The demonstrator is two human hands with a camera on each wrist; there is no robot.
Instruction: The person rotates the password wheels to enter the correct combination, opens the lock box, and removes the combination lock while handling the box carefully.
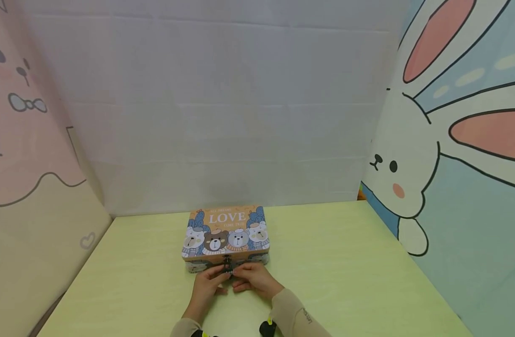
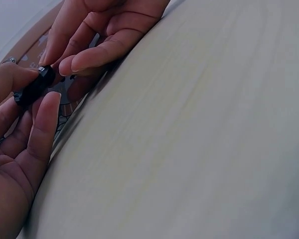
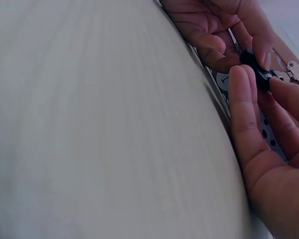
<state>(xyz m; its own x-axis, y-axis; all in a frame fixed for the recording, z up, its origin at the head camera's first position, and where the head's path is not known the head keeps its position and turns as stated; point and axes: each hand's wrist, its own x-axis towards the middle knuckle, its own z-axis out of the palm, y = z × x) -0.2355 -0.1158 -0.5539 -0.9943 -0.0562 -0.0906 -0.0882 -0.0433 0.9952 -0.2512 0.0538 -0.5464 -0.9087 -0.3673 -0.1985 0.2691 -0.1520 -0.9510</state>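
Observation:
A small black padlock [image 3: 259, 74] with pale marks along one side hangs at the front latch [image 3: 295, 71] of a tin box. The box [image 1: 225, 238] has a lid printed with bears and the word LOVE. My left hand [image 1: 209, 285] pinches one end of the padlock between thumb and fingers. From the other side my right hand [image 1: 255, 280] pinches the opposite end. In the left wrist view both thumbs meet the lock's marked side, and the fingers partly hide the box front.
A pale yellow-green table [image 1: 346, 271] carries the box near its middle. Behind it hangs a white cloth [image 1: 232, 117]. A pink and cream panel [image 1: 34, 154] stands at the left, and a panel with a rabbit drawing [image 1: 464, 210] at the right.

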